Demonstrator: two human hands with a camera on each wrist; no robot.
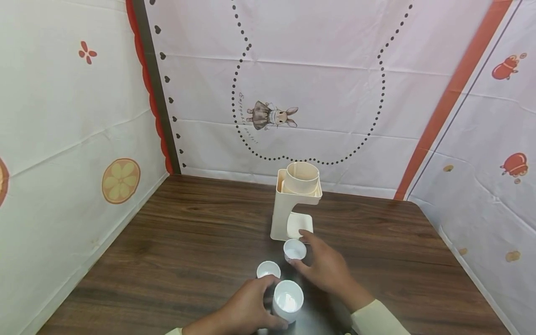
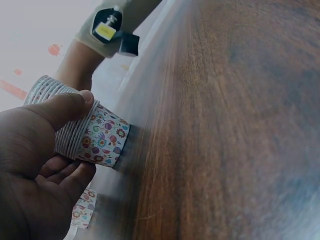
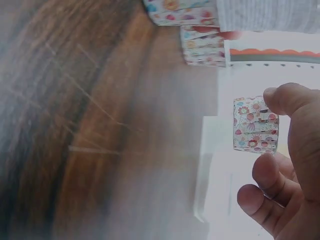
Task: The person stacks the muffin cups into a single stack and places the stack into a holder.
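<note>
A stack of floral-patterned paper cups (image 2: 105, 137) is gripped by my left hand (image 1: 253, 304), thumb on one side and fingers on the other; from above its top cup (image 1: 288, 298) looks white inside. Just behind it stands a separate small cup (image 1: 268, 269), partly hidden by the left hand. My right hand (image 1: 328, 270) pinches a single floral cup (image 3: 256, 125) between thumb and fingers. In the head view that cup (image 1: 295, 250) is in front of the base of a cream-coloured stand (image 1: 281, 209) with a round holder on top.
The dark wooden table (image 1: 188, 242) has fabric walls around it, printed with a rabbit (image 1: 272, 115), dots and fruit. The cream stand rises beyond both hands, near the middle of the table's far part.
</note>
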